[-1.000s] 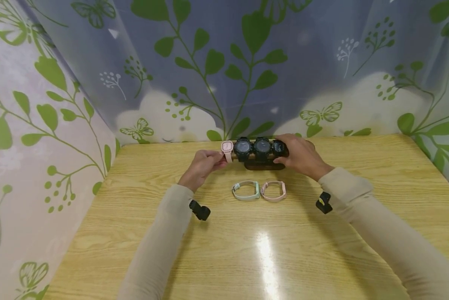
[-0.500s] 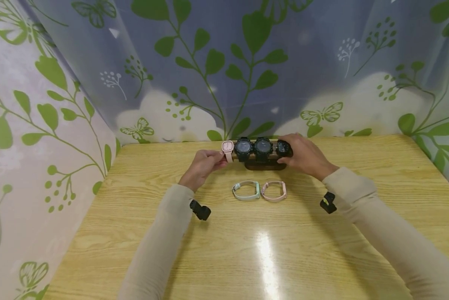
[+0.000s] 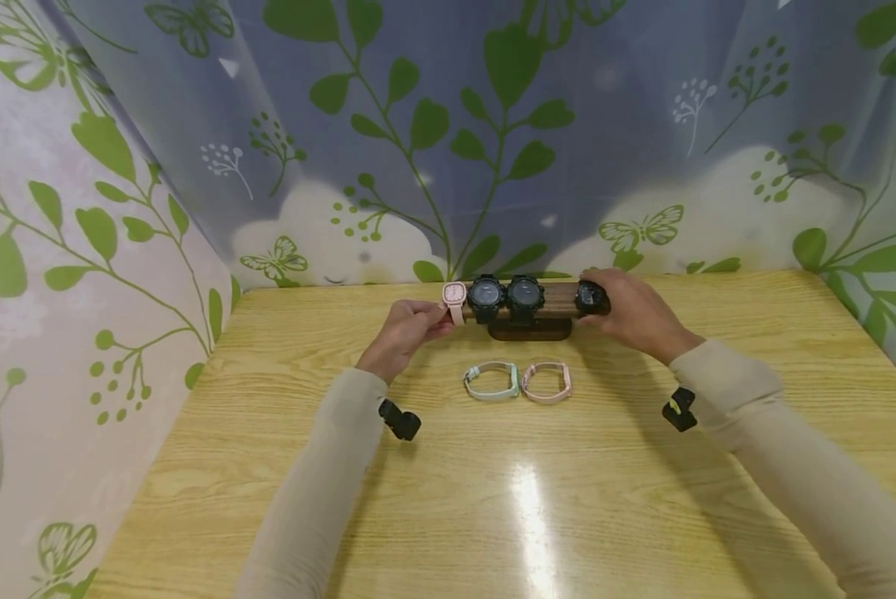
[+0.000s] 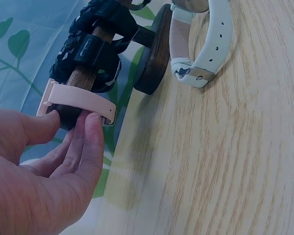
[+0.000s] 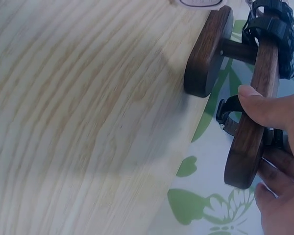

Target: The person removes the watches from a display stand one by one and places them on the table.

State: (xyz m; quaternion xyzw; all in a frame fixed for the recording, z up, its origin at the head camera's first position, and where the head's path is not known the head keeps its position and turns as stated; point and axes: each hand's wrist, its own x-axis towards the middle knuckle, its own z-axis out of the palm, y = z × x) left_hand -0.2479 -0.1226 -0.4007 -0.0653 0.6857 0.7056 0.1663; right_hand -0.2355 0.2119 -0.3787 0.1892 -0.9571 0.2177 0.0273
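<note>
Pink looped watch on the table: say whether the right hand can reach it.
Likely yes, once the right hand releases its black watch on the brown wooden bar; nothing visible blocks the pink looped watch.

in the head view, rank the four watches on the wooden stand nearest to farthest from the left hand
1. Pink watch: at the left hand
2. First round black watch: just right of the pink one
3. Second round black watch: next along rightward
4. End black watch: farthest right, at the right hand
</note>
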